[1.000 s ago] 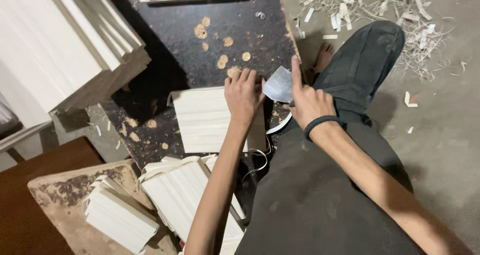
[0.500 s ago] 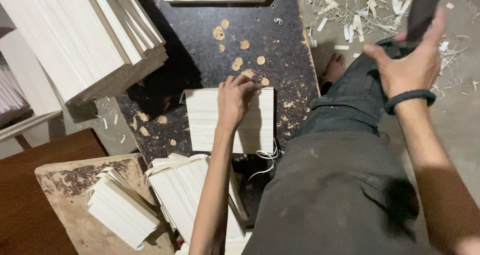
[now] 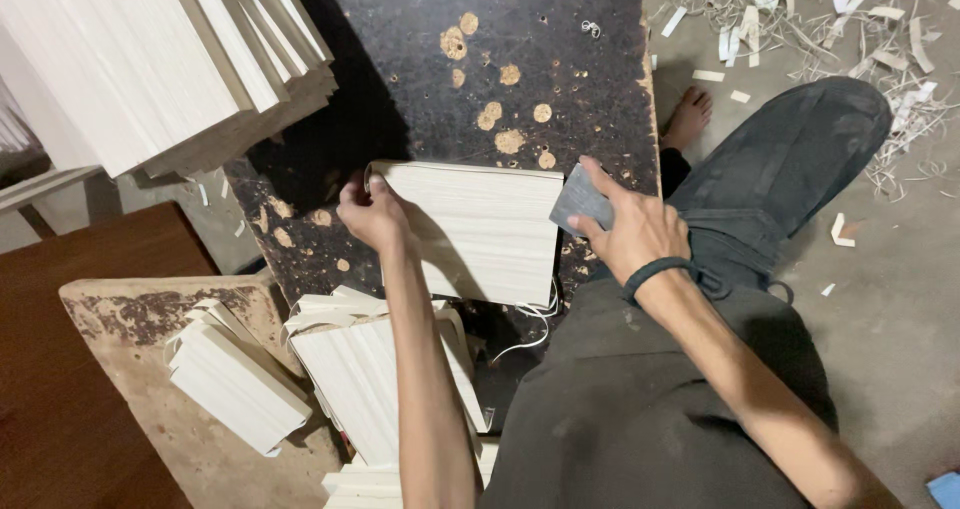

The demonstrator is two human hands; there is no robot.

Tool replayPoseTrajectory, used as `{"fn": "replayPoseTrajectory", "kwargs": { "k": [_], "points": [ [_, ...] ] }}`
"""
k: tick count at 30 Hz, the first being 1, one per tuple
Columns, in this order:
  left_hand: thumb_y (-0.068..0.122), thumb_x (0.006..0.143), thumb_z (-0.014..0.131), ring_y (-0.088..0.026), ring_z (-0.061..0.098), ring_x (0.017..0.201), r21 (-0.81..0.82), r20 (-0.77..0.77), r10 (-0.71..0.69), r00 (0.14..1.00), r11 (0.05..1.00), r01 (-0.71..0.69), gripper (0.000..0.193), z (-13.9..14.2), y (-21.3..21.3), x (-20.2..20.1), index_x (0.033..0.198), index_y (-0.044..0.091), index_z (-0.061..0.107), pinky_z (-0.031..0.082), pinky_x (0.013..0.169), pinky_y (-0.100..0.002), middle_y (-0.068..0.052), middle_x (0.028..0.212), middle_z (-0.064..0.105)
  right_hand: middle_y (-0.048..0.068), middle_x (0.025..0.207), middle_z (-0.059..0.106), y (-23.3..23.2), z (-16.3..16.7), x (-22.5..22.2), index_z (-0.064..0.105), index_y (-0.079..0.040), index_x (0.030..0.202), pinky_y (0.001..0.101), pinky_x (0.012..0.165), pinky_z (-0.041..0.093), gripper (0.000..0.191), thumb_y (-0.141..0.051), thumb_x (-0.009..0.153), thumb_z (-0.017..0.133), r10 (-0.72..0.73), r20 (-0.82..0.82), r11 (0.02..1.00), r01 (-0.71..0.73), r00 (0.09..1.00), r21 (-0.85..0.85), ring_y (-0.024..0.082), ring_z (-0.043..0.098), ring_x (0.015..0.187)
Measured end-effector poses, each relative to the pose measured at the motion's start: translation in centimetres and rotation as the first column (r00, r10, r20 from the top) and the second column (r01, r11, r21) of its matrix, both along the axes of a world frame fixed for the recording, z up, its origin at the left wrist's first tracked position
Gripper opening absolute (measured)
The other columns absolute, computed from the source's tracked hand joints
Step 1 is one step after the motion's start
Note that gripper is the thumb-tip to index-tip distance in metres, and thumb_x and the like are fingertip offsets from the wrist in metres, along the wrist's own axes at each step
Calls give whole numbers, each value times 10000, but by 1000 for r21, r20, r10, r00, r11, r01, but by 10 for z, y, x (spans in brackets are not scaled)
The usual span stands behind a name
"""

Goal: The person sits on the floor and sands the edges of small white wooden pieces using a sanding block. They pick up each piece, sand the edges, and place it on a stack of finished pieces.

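- Gripping the far-left corner of a pale stack of thin wood sheets [image 3: 478, 231], the left hand [image 3: 370, 212] has its fingers curled over the stack's edge.
- The stack lies flat on a dark, worn board [image 3: 440, 79] dotted with tan patches.
- The right hand [image 3: 632, 231], a dark band at its wrist, pinches a small grey block [image 3: 580, 200] against the stack's right edge.
- Bundles of similar sheets [image 3: 365, 374] lie nearer the person; wood shavings [image 3: 800, 9] litter the floor.
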State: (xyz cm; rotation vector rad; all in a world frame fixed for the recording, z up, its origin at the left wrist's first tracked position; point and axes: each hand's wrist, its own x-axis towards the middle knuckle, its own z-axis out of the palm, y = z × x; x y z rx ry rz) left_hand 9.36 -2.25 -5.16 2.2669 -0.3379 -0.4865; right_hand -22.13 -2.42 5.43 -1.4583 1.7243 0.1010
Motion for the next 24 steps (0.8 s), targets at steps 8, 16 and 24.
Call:
{"fn": "replayPoseTrajectory", "kwargs": {
  "k": [8,16,24],
  "points": [
    [64,882,671,-217,717,794,-178,237,-183,954,957,227,170,-7,-46,-28,978,-56,745,595,784,-353,-145,913,752,239,1017,740,18,-19,12,445,-273,1532,556,786,550,721,-366,882,743,-26,54,998,29,998,-53,463,702,907],
    [140,1006,604,-150,568,824,-294,395,-409,823,792,534,236,-30,-118,-53,1151,99,786,499,761,-322,-49,919,536,126,876,772,-26,-22,-8,614,-270,1466,387,517,576,602,-506,924,730,521,-169,801,-548,837,-243,252,714,573],
    [177,1014,601,-217,666,972,-315,417,-354,837,808,498,174,-23,-119,-67,1071,41,692,550,850,-377,-69,1077,622,79,950,775,-48,-16,-13,630,-347,1400,453,622,580,569,-559,876,687,579,-179,793,-601,795,-105,318,729,713]
  ]
}}
